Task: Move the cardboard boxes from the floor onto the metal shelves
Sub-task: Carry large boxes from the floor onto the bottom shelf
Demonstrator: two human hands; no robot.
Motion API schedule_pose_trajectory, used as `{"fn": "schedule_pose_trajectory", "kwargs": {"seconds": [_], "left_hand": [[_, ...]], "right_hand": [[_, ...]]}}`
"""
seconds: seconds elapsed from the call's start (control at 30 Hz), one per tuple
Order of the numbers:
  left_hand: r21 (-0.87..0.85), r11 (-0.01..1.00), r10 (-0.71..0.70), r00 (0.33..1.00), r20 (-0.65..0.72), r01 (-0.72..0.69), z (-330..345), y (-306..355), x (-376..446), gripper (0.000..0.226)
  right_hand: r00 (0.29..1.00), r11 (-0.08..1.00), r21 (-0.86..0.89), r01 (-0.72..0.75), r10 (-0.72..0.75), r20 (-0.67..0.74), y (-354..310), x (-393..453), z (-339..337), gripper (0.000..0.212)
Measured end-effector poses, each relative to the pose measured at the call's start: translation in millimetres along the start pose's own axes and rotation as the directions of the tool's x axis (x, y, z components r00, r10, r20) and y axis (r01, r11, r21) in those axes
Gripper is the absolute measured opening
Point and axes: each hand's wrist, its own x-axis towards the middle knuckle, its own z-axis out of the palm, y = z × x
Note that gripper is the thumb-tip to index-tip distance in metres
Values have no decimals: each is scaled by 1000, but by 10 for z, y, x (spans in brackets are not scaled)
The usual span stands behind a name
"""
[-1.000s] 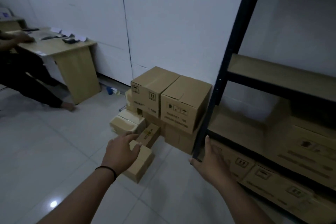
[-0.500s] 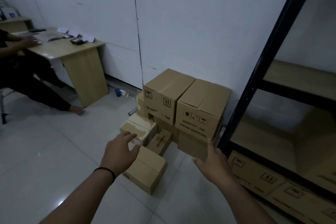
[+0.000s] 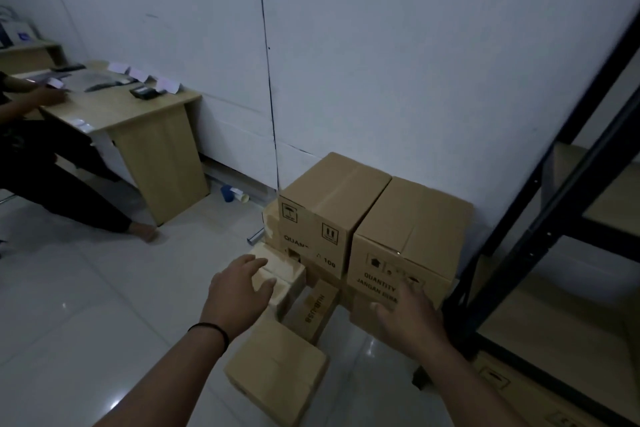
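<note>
1. While both arms reached toward the pile, the left hand point(image 3: 239, 289) hovered with relaxed, spread fingers over the small pale box point(image 3: 277, 276), its grip holding nothing; I could not tell whether it touched the lid
2. The right hand point(image 3: 408, 314) was likewise loose and empty in front of the big right-hand carton point(image 3: 412, 246), fingertips near its printed face
3. The cardboard boxes sat on the floor point(image 3: 69, 288) against the wall, two big cartons stacked on others, smaller ones in front, just beside the metal shelves point(image 3: 540, 229)
4. The big cartons looked stiff and taped shut, likely heavy, so I judged them a two-handed lift from opposite lower edges
5. The square box nearest point(image 3: 277, 374) and the narrow one point(image 3: 317, 308) seemed light enough to clasp by the sides
6. Smooth cardboard might slip, and pulling a lower box could topple the stack
</note>
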Motion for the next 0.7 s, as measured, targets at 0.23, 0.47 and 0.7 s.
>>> {"fn": "schedule_pose_trajectory", "kwargs": {"seconds": [0.23, 0.47, 0.7], "left_hand": [[-9, 999, 46, 999, 21, -45, -65, -265, 851, 46], [-54, 990, 134, 984, 116, -129, -180, -707, 1792, 52], [-109, 978, 200, 958, 206, -180, -141, -844, 2469, 55]], "right_hand": [[998, 996, 70, -51, 53, -20, -440, 543, 30, 65], [981, 966, 188, -179, 191, -46, -1073, 959, 183, 72], [963, 933, 257, -252, 269, -33, -1341, 1266, 333, 55]]}}
